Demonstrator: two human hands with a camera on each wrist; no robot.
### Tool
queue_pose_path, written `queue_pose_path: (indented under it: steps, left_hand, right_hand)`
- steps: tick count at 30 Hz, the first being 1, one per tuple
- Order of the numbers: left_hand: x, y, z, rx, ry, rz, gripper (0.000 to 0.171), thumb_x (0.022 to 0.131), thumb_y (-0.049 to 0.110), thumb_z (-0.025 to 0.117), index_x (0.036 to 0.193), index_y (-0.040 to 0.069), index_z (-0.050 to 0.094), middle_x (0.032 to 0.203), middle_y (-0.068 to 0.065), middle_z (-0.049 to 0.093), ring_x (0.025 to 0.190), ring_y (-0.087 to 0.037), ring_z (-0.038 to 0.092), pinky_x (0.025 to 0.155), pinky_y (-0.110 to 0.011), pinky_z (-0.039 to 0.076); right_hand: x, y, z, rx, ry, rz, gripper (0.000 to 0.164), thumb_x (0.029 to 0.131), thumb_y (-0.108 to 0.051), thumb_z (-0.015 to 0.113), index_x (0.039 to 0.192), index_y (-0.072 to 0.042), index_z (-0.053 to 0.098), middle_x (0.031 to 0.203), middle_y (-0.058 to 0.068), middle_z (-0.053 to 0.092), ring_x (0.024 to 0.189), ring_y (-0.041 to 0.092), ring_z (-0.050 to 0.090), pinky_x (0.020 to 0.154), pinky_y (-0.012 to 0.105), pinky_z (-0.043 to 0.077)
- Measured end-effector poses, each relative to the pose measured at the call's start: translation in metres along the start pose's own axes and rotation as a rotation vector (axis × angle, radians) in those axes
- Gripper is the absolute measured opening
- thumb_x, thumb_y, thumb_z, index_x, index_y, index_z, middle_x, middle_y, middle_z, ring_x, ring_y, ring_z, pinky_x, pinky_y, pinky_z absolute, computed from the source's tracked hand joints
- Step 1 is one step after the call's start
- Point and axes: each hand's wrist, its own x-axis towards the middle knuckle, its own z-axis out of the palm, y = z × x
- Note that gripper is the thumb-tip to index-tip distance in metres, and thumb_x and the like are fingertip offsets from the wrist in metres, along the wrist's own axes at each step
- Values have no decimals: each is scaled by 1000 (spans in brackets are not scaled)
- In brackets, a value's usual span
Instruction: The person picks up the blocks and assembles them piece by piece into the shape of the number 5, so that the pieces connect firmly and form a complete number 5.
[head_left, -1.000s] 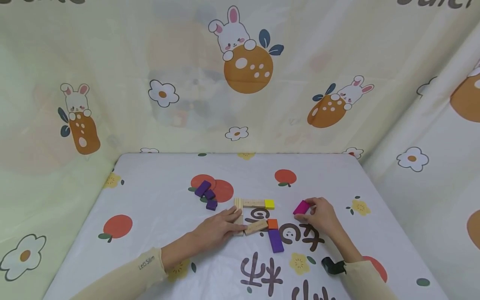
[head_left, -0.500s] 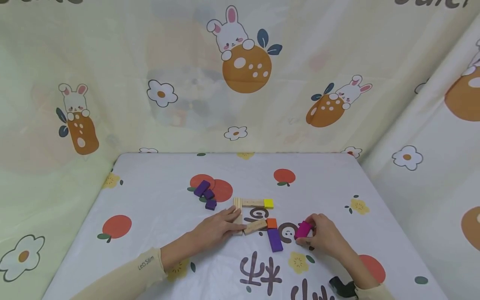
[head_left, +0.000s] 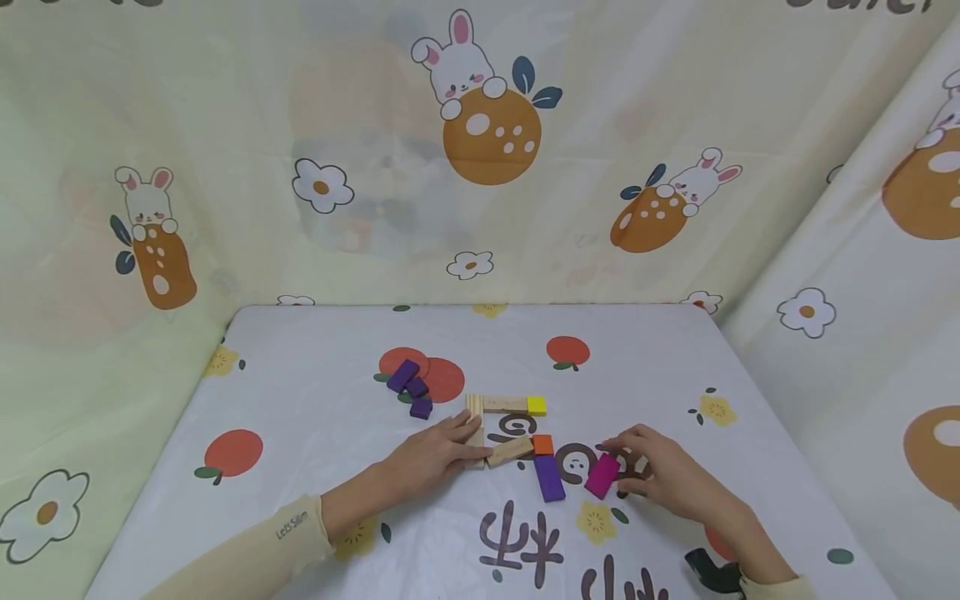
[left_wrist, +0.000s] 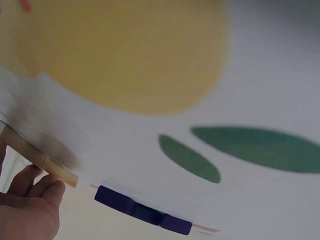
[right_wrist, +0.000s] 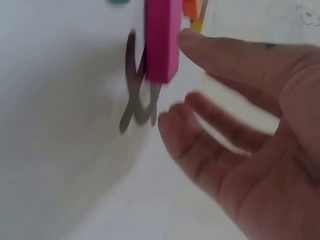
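In the head view my left hand (head_left: 427, 458) rests its fingers on the plain wooden blocks (head_left: 475, 406) at table centre. The left wrist view has its fingertips against a wooden strip (left_wrist: 30, 151). A plain block (head_left: 506, 405) leads right to a yellow block (head_left: 536, 406). Below, a slanted plain block (head_left: 511, 452) meets an orange block (head_left: 542, 444), with a long purple block (head_left: 550, 478) under it. A magenta block (head_left: 602, 477) lies tilted to the right of the purple one. Beside it is my right hand (head_left: 667, 479), fingers spread; the right wrist view shows them loosely bent, thumb tip close to the magenta block (right_wrist: 162, 40).
Several dark purple blocks (head_left: 403, 376) lie behind the left hand, on the printed fruit. A patterned cloth (head_left: 300, 367) covers the table. Printed curtains (head_left: 375, 100) stand at the back and sides. A black strap-like device (head_left: 712, 572) sits at the right wrist.
My right hand has brought the magenta block toward the front, near the long purple block, and its fingers have loosened from it. The left hand stays in place.
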Motion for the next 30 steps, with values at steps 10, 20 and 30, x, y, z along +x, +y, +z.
queue_pose_path:
  steps: [10,20,30]
  left_hand:
    - [1,-3,2,6,-10,-10,40,107,19,64,144,31,66,166,-10,47,159,-35,38,123,-51,44]
    - [0,-1,-1,6,-2,3,39,107,19,62,144,31,67,165,-11,47,159,-35,38,122,-52,45]
    - [0,1,-3,-7,-6,1,38,107,19,63,143,30,68,165,-12,47,159,-37,39,121,-53,45]
  right_hand:
    - [11,21,9,-101,-56,-168,37,89,-16,85,125,-19,79,126,2,66,108,19,64,90,27,62]
    - [-6,-3,17,-29,-207,-179,31,81,-21,92,110,-27,84,89,-12,55,83,1,50,69,18,48]
    - [-10,-39,48,-57,-278,-202,31,89,-30,86,119,-26,80,89,-22,64,76,-6,51,67,15,48]
